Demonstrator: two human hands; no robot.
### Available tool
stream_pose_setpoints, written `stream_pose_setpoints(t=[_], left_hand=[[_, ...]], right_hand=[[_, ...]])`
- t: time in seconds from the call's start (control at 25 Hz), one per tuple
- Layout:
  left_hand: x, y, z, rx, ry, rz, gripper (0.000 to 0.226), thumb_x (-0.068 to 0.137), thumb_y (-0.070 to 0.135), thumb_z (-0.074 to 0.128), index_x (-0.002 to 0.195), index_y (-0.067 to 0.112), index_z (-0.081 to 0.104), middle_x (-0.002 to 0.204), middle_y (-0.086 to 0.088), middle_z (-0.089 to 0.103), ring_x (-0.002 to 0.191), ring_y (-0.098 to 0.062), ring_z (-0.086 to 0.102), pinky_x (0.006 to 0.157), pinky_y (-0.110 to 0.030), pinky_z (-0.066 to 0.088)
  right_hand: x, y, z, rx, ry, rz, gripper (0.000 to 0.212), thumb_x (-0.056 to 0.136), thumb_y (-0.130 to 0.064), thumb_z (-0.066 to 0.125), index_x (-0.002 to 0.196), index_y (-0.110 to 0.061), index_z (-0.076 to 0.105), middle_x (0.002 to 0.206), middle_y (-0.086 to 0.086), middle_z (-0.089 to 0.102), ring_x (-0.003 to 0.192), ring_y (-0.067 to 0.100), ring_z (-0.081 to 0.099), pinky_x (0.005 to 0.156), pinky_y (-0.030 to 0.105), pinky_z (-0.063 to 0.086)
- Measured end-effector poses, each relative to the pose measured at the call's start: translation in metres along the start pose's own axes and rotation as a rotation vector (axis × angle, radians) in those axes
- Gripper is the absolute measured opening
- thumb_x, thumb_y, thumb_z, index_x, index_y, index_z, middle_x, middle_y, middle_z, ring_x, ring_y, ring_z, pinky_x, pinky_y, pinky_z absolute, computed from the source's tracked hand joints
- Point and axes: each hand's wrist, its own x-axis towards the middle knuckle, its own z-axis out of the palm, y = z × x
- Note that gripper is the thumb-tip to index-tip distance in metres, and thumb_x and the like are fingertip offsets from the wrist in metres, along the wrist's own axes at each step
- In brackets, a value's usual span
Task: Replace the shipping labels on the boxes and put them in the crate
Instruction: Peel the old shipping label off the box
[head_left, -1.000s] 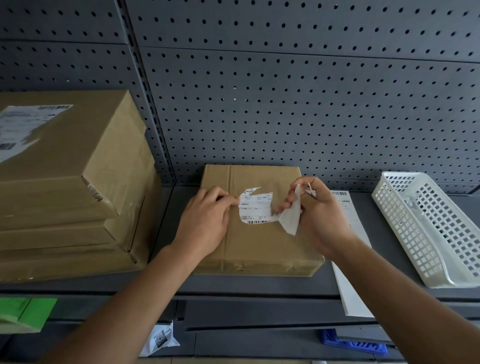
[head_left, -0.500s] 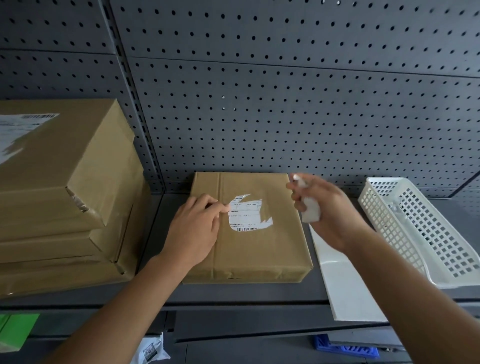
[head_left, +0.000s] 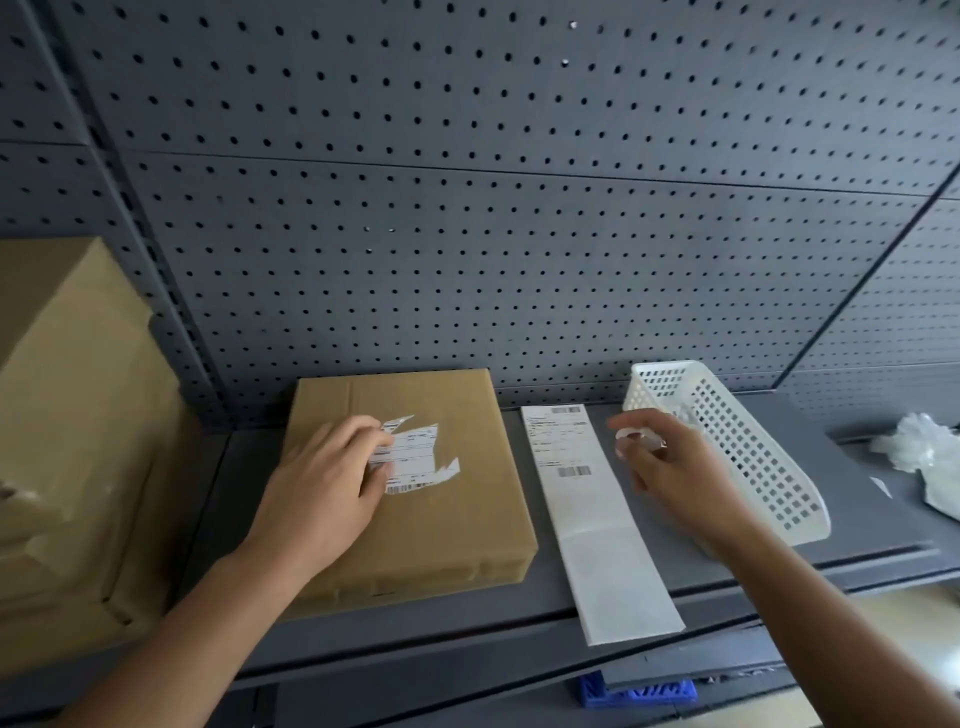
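Note:
A flat brown box (head_left: 457, 525) lies on the grey shelf (head_left: 841, 499) in the middle. A torn remnant of a white shipping label (head_left: 421, 462) sticks to its top. My left hand (head_left: 322, 493) rests on the box with its fingertips on the label's left edge. My right hand (head_left: 670, 467) hovers to the right of the box and pinches a crumpled torn label scrap (head_left: 636, 436), close to the white perforated basket (head_left: 753, 457). A long white strip of new labels (head_left: 587, 509) lies on the shelf between box and basket.
A stack of larger brown boxes (head_left: 78, 415) fills the left side of the shelf. Crumpled white paper scraps (head_left: 919, 441) lie at the far right. A blue plastic piece (head_left: 634, 693) shows below the shelf edge. Grey pegboard (head_left: 467, 208) forms the back wall.
My right hand tore a piece off the label and carried it right toward the basket. The view shifted right, uncovering the label strip. My left hand stayed on the box.

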Motion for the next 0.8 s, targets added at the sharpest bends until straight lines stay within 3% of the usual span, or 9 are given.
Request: stream_pose_setpoints(t=[0.12, 0.24, 0.36, 0.48, 0.6, 0.64, 0.72, 0.8], left_hand=[[0.007, 0.029, 0.005, -0.086, -0.039, 0.075, 0.023, 0.097, 0.033, 0.059, 0.12, 0.033, 0.063, 0.127, 0.022, 0.057, 0.122, -0.006, 0.052, 0.089, -0.027, 0.047], [0.016, 0.055, 0.012, -0.122, -0.06, 0.138, 0.02, 0.097, 0.036, 0.059, 0.116, 0.035, 0.066, 0.118, 0.024, 0.06, 0.114, -0.005, 0.055, 0.086, -0.025, 0.048], [0.023, 0.068, 0.017, -0.134, -0.08, 0.154, 0.019, 0.097, 0.035, 0.06, 0.114, 0.035, 0.068, 0.113, 0.026, 0.059, 0.108, -0.003, 0.054, 0.083, -0.024, 0.039], [0.024, 0.07, 0.024, -0.127, -0.072, 0.146, 0.016, 0.096, 0.034, 0.062, 0.109, 0.035, 0.069, 0.109, 0.026, 0.058, 0.104, -0.004, 0.055, 0.079, -0.025, 0.033], [0.024, 0.066, 0.03, -0.16, -0.08, 0.161, 0.025, 0.097, 0.046, 0.047, 0.109, 0.037, 0.067, 0.109, 0.027, 0.055, 0.104, -0.004, 0.054, 0.081, -0.03, 0.045], [0.024, 0.065, 0.032, -0.169, -0.081, 0.166, 0.033, 0.095, 0.05, 0.04, 0.109, 0.037, 0.067, 0.109, 0.028, 0.054, 0.103, -0.003, 0.053, 0.082, -0.031, 0.047], [0.025, 0.066, 0.032, -0.177, -0.075, 0.165, 0.039, 0.093, 0.053, 0.035, 0.108, 0.037, 0.067, 0.109, 0.029, 0.054, 0.103, 0.0, 0.051, 0.083, -0.029, 0.045], [0.025, 0.067, 0.033, -0.181, -0.072, 0.151, 0.039, 0.093, 0.053, 0.035, 0.109, 0.037, 0.067, 0.11, 0.028, 0.054, 0.103, 0.0, 0.05, 0.084, -0.028, 0.043]], right_hand=[[-0.001, 0.015, -0.034, 0.062, -0.029, 0.108, 0.036, 0.097, -0.004, 0.052, 0.126, -0.023, 0.061, 0.101, 0.001, 0.069, 0.074, 0.01, 0.068, 0.072, 0.026, 0.052], [0.004, 0.029, -0.069, 0.182, 0.025, 0.172, 0.029, 0.102, -0.007, 0.047, 0.131, -0.012, 0.047, 0.114, 0.012, 0.065, 0.074, 0.027, 0.074, 0.068, 0.032, 0.061], [0.022, 0.05, -0.096, -0.068, 0.113, 0.211, 0.02, 0.102, -0.021, 0.051, 0.116, -0.011, 0.039, 0.106, 0.011, 0.065, 0.07, 0.026, 0.074, 0.066, 0.04, 0.062], [0.049, 0.072, -0.11, -0.377, 0.217, 0.174, 0.019, 0.091, -0.031, 0.067, 0.1, -0.014, 0.062, 0.096, -0.002, 0.068, 0.081, 0.018, 0.067, 0.075, 0.042, 0.058], [0.08, 0.095, -0.104, -0.502, 0.188, 0.099, 0.005, 0.086, -0.021, 0.074, 0.089, -0.018, 0.075, 0.094, -0.005, 0.07, 0.095, 0.019, 0.062, 0.09, 0.041, 0.053], [0.088, 0.102, -0.097, -0.54, 0.156, 0.111, 0.01, 0.088, -0.013, 0.07, 0.092, -0.02, 0.075, 0.099, -0.001, 0.07, 0.097, 0.02, 0.061, 0.091, 0.039, 0.053], [0.099, 0.113, -0.081, -0.622, 0.1, 0.154, 0.028, 0.089, -0.001, 0.057, 0.096, -0.024, 0.072, 0.104, 0.003, 0.064, 0.092, 0.021, 0.062, 0.084, 0.035, 0.055], [0.103, 0.121, -0.066, -0.716, 0.061, 0.146, 0.031, 0.088, 0.004, 0.051, 0.097, -0.023, 0.065, 0.097, 0.001, 0.058, 0.085, 0.022, 0.062, 0.073, 0.033, 0.055]])
